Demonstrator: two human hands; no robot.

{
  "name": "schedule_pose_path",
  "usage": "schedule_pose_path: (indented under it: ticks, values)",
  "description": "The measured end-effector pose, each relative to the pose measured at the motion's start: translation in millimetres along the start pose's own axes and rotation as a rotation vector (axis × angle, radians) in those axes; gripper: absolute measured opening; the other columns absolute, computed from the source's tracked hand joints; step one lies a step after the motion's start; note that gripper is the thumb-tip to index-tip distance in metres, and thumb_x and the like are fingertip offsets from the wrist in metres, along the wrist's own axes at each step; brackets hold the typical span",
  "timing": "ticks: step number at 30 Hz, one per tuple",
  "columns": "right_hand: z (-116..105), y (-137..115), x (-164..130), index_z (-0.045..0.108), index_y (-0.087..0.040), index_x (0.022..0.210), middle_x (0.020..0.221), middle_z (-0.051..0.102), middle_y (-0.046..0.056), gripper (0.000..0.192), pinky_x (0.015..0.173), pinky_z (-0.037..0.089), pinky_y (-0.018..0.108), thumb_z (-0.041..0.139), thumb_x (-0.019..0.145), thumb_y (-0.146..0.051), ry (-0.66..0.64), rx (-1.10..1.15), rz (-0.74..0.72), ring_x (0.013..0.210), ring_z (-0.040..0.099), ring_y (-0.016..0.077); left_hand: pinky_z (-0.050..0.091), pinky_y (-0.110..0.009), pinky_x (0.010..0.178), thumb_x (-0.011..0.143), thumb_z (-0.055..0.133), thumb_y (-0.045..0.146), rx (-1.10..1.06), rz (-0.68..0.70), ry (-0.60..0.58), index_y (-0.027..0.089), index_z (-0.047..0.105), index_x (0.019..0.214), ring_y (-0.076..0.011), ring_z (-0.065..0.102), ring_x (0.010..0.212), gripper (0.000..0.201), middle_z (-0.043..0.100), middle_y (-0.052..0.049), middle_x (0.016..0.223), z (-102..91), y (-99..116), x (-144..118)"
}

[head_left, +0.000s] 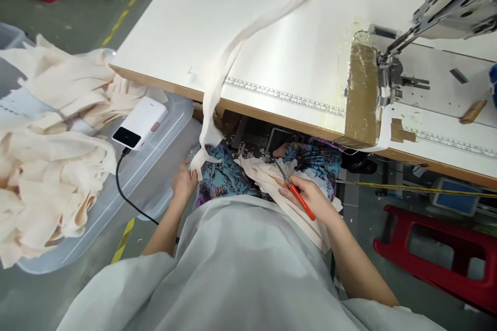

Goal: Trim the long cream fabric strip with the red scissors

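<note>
Head view is showing the left hand [184,182] pinching a long cream fabric strip [217,88] trailing off the white sewing table [310,46], the right hand [310,199] gripping orange-handled snips [295,190] at near lap fabric, trimming apparently unfinished.

White sewing table [186,26]: cream fabric strip [248,36], sewing machine [446,15], printed ruler [285,96].

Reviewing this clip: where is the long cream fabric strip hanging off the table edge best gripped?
Grip the long cream fabric strip at its free lower end, from the left, where the left hand already pinches it. There it hangs clear below the white table's edge; higher up it lies flat on the top.
</note>
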State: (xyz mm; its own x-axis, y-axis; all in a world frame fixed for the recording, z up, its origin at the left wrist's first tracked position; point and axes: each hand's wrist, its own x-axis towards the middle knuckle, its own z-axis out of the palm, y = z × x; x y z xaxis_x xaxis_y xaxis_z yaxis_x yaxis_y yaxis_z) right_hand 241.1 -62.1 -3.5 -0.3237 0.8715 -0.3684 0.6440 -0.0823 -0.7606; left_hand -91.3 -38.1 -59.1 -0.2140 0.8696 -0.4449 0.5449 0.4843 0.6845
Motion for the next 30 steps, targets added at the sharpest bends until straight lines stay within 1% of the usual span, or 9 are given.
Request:
schedule_pose_path:
  ticks: [2, 3, 6, 8, 12, 14, 16, 20, 30]
  values:
    - [0.8, -0.7, 2.3, 0.032, -0.023, 0.066, 0.062, 0.036, -0.004, 0.054, 0.054, 0.028, 0.025, 0.050, 0.083, -0.071, -0.010, -0.003, -0.001, 0.058, 0.033, 0.0120, 0.043, -0.030, 0.061, 0.087, 0.052, 0.039, -0.009, 0.037, 0.008, 0.016, 0.055, 0.113, -0.0221, 0.058, 0.059, 0.035, 0.052, 0.001, 0.056, -2.7, 6.6, -20.2]
    - [1.0, -2.1, 3.5, 0.031, -0.023, 0.066, 0.061, 0.034, -0.004, 0.054, 0.053, 0.026, 0.025, 0.050, 0.082, -0.071, -0.014, -0.005, -0.007, 0.057, 0.032, 0.0118, 0.044, -0.030, 0.062, 0.089, 0.050, 0.041, -0.087, 0.079, -0.079, 0.017, 0.056, 0.112, -0.0215, 0.059, 0.061, 0.034, 0.056, -0.001, 0.061, -1.9, 17.1, -30.3]
    - [-1.2, -9.6, 5.1, 0.031, -0.022, 0.066, 0.061, 0.032, -0.005, 0.054, 0.053, 0.026, 0.025, 0.049, 0.083, -0.070, -0.038, -0.007, -0.038, 0.057, 0.032, 0.0116, 0.048, -0.028, 0.063, 0.092, 0.044, 0.050, -0.383, 0.235, -0.577, 0.019, 0.058, 0.117, -0.0202, 0.063, 0.073, 0.042, 0.064, -0.006, 0.085, 2.8, 63.4, -53.2]
    - [-5.4, -15.0, 3.6, 0.034, -0.022, 0.067, 0.062, 0.033, -0.005, 0.052, 0.053, 0.027, 0.025, 0.050, 0.084, -0.069, -0.064, -0.004, -0.051, 0.057, 0.033, 0.0117, 0.046, -0.025, 0.058, 0.091, 0.048, 0.051, -0.408, 0.304, -0.737, 0.020, 0.061, 0.114, -0.0182, 0.061, 0.073, 0.040, 0.064, -0.006, 0.089, 4.9, 91.9, -60.0]
    - [-16.2, -21.3, -1.5, 0.035, -0.022, 0.066, 0.062, 0.033, -0.005, 0.052, 0.053, 0.026, 0.024, 0.051, 0.084, -0.067, -0.114, 0.007, -0.053, 0.058, 0.031, 0.0112, 0.040, -0.023, 0.057, 0.088, 0.058, 0.045, -0.160, 0.534, -0.424, 0.018, 0.069, 0.082, -0.0110, 0.048, 0.063, 0.029, 0.059, -0.005, 0.089, 7.3, 117.1, -58.7]
    - [-20.2, -22.4, -1.4, 0.036, -0.021, 0.067, 0.063, 0.034, -0.005, 0.051, 0.053, 0.026, 0.024, 0.051, 0.085, -0.066, -0.155, 0.016, -0.069, 0.058, 0.031, 0.0111, 0.040, -0.023, 0.056, 0.087, 0.060, 0.044, -0.136, 0.581, -0.349, 0.017, 0.068, 0.079, -0.0085, 0.046, 0.060, 0.029, 0.059, -0.006, 0.100, 8.0, 118.2, -56.1]
    - [-22.5, -23.0, 1.8, 0.037, -0.021, 0.068, 0.064, 0.036, -0.004, 0.050, 0.053, 0.027, 0.024, 0.050, 0.086, -0.066, -0.203, 0.013, -0.092, 0.058, 0.033, 0.0112, 0.039, -0.023, 0.050, 0.087, 0.059, 0.048, -0.215, 0.485, -0.453, 0.017, 0.065, 0.081, -0.0069, 0.047, 0.052, 0.032, 0.063, -0.007, 0.097, 8.0, 117.8, -54.6]
    - [-24.2, -24.8, 13.5, 0.039, -0.021, 0.070, 0.064, 0.036, -0.004, 0.049, 0.053, 0.027, 0.024, 0.049, 0.086, -0.066, -0.290, -0.008, -0.121, 0.058, 0.034, 0.0110, 0.045, -0.023, 0.047, 0.084, 0.062, 0.054, -0.416, 0.189, -0.702, 0.016, 0.060, 0.088, -0.0124, 0.057, 0.045, 0.038, 0.064, -0.001, 0.061, 7.1, 118.6, -53.5]
    - [-19.4, -32.9, 25.1, 0.041, -0.021, 0.066, 0.061, 0.036, -0.004, 0.056, 0.050, 0.024, 0.024, 0.046, 0.083, -0.074, -0.368, -0.029, -0.092, 0.054, 0.033, 0.0104, 0.049, -0.018, 0.050, 0.084, 0.065, 0.048, -0.519, 0.095, -0.668, 0.015, 0.061, 0.081, -0.0138, 0.067, 0.052, 0.033, 0.067, -0.001, 0.056, 10.2, 112.7, -43.7]
